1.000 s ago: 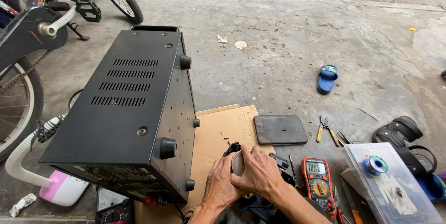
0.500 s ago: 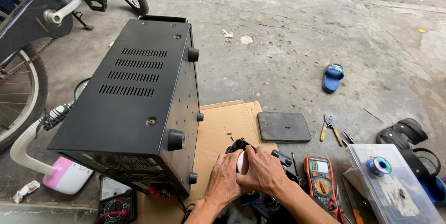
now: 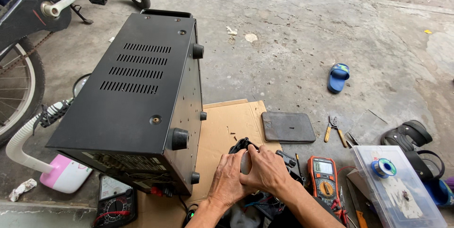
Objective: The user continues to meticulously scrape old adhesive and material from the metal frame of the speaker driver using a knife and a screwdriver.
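A small black part (image 3: 242, 145) stays clamped between left hand (image 3: 228, 176) and right hand (image 3: 267, 169), lower centre, unmoved beside the black amplifier case (image 3: 137, 100).

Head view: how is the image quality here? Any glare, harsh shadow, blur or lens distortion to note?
Head view: even daylight, soft shadows, no glare; the black metal case and both hands, left hand and right hand, look sharp; wide-angle bending shows at the edges, near the bicycle wheel.
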